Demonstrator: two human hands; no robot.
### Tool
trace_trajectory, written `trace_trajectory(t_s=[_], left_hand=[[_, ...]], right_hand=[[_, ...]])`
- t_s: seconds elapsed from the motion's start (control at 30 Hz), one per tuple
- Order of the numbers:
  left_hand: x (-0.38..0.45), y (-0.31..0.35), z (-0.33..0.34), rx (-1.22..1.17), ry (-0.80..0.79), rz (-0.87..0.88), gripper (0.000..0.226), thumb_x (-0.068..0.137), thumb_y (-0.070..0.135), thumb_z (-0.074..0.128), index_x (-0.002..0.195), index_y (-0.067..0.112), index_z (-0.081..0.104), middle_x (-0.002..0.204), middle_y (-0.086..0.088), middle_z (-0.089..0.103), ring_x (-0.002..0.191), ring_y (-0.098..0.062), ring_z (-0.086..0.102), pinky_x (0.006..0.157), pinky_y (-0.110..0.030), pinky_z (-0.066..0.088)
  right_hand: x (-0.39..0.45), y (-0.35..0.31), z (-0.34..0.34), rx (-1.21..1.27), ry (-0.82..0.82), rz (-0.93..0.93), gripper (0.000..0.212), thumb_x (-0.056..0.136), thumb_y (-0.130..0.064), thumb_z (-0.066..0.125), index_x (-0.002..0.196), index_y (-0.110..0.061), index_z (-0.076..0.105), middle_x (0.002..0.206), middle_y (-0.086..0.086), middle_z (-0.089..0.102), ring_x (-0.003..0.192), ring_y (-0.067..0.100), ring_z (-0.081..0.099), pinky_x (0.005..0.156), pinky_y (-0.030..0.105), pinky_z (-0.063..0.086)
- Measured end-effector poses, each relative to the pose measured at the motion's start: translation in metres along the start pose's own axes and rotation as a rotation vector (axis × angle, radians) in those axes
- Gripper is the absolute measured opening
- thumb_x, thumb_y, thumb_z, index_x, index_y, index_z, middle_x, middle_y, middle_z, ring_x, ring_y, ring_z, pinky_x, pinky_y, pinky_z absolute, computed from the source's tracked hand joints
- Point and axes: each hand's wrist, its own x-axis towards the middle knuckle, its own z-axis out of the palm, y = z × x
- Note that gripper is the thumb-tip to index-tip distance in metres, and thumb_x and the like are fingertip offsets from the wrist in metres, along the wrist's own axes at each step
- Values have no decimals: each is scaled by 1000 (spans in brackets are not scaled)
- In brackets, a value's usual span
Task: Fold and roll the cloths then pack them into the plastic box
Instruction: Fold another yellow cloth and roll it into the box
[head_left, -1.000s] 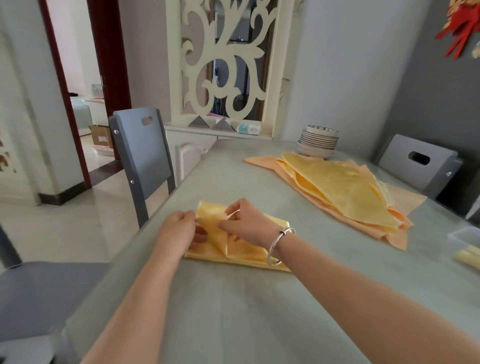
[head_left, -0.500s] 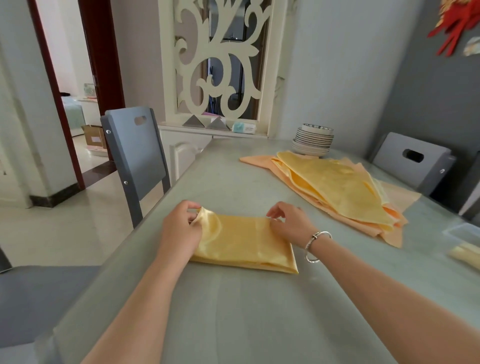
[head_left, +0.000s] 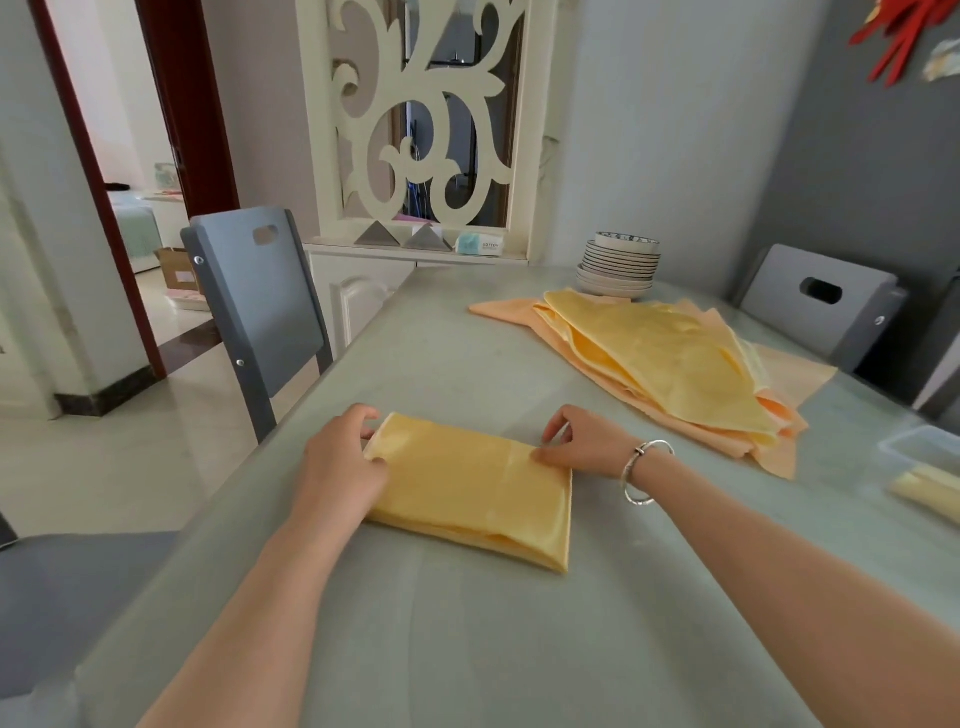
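The folded yellow cloth (head_left: 470, 491) lies flat on the table (head_left: 519, 649) right in front of me, a long rectangle with its open layered edge toward me and its right end squared off. My left hand (head_left: 340, 467) is at the cloth's 9 o'clock end, fingers curled over the far left corner and the thumb side lying on the satin, pinching that end. My right hand (head_left: 584, 441) sits at the far right corner, about 2 o'clock on the cloth, thumb and fingertips nipping the top edge while the other fingers arch above it. A silver bangle (head_left: 644, 470) hangs on that wrist.

Out at 1 o'clock from the cloth, well apart from it, is the pile of unfolded cloths (head_left: 670, 364), yellow ones on top of peach ones, spread loosely toward the table's right edge. Just behind the pile, at 12 o'clock from it, stands a stack of plates (head_left: 618, 265) with a bowl on top. At 3 o'clock, at the frame's right edge, is the clear plastic box (head_left: 919, 447) with 1 pale rolled cloth (head_left: 927, 491) lying in it; the box is cut off by the frame.

A grey chair (head_left: 254, 306) stands at the table's left side at 10 o'clock, and another grey chair back (head_left: 821, 301) shows at the far right.
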Motion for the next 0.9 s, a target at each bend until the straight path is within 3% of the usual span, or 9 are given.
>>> trace_trajectory(t_s=[0.1,0.2,0.3,0.37,0.47,0.57,0.73,0.83,0.9], left_hand=[[-3,0,-1,146,15,25,55,81,5,54,132,23,45,124,-1,53,115,-28,43,92,-35,40],[-8,8,-1,309,85,71,57,83,11,57,137,22,40,134,-3,47,122,-31,35,96,-38,35],[-12,16,4,279,203,183,57,84,14,61,137,20,41,136,-6,46,121,-34,36,98,-42,34],[-16,22,11,177,213,310,53,82,12,63,133,18,48,128,-6,52,113,-34,42,95,-40,35],[-28,33,26,88,80,501,41,85,23,59,126,24,56,116,2,55,103,-24,48,92,-33,38],[-41,46,39,64,-98,611,47,83,46,40,124,30,58,114,10,54,101,-14,49,93,-30,40],[-51,55,53,81,-260,678,35,83,44,44,109,36,66,108,21,55,96,-2,45,88,-27,40],[-52,50,54,129,-280,676,34,84,49,42,104,36,66,106,22,56,93,0,41,86,-26,40],[-52,48,52,125,-289,662,22,88,41,51,104,35,66,106,22,56,90,1,40,84,-25,40]], right_hand=[[-11,-5,-10,-7,-231,-23,40,83,-38,63,81,2,58,74,0,44,71,15,40,65,28,30],[-24,-8,-13,27,-275,-84,33,87,-32,61,60,-17,47,61,-7,41,57,8,37,56,20,27],[-29,1,-3,205,-12,-78,28,87,-20,57,61,-19,47,61,-8,44,58,7,41,55,19,32],[-28,18,2,256,222,54,25,84,-20,55,61,-20,46,63,-6,48,63,13,46,57,24,35],[-35,39,2,252,353,214,22,81,-22,55,61,-20,44,61,-6,48,68,20,49,68,30,36],[-49,44,-2,226,320,184,22,82,-25,56,63,-21,44,62,-7,49,68,19,49,71,33,36],[-81,43,0,222,238,146,22,84,-39,61,77,-26,44,74,-5,60,74,19,60,80,36,45],[-96,43,-3,303,232,103,24,86,-36,61,92,-22,43,65,-4,60,58,12,57,64,30,45],[-105,41,-3,265,242,69,27,89,-35,59,101,-19,41,58,-7,54,50,5,49,52,21,35]])
